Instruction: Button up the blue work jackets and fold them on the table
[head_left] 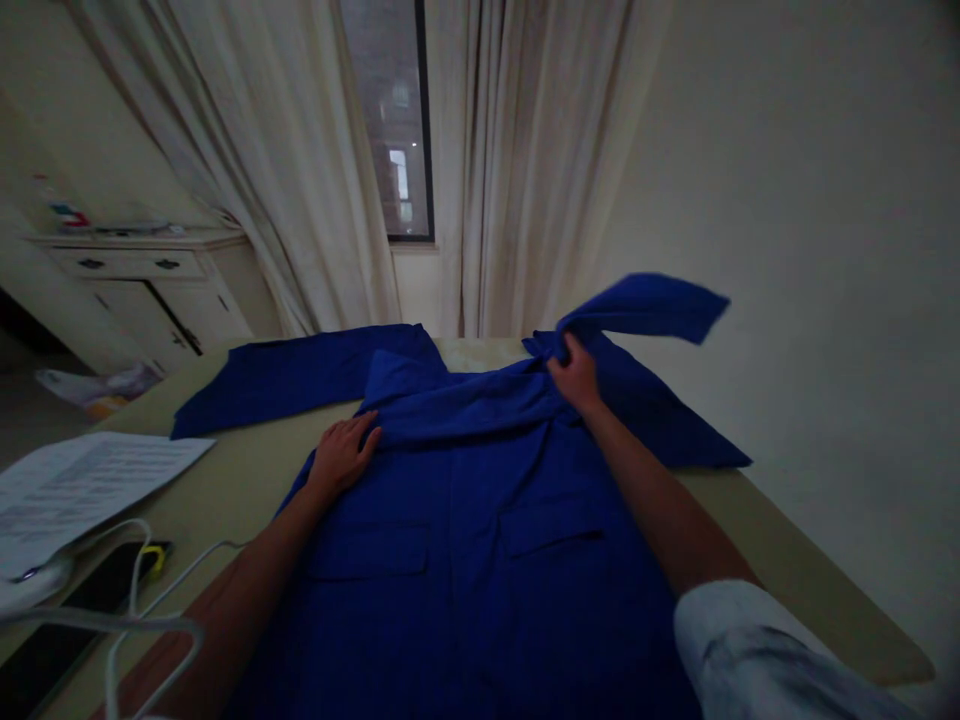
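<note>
We have the blue garment (450, 580) spread across the desk (817, 580), at six o'clock in our view. From its middle, our right hand (576, 375) grasps a raised flap (649, 305) towards one o'clock; our left hand (345, 450) lies flat, released, towards ten.

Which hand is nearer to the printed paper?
Left. The left hand rests on the blue garment, right of the printed paper; the right hand grips the garment farther across to the right.
</note>
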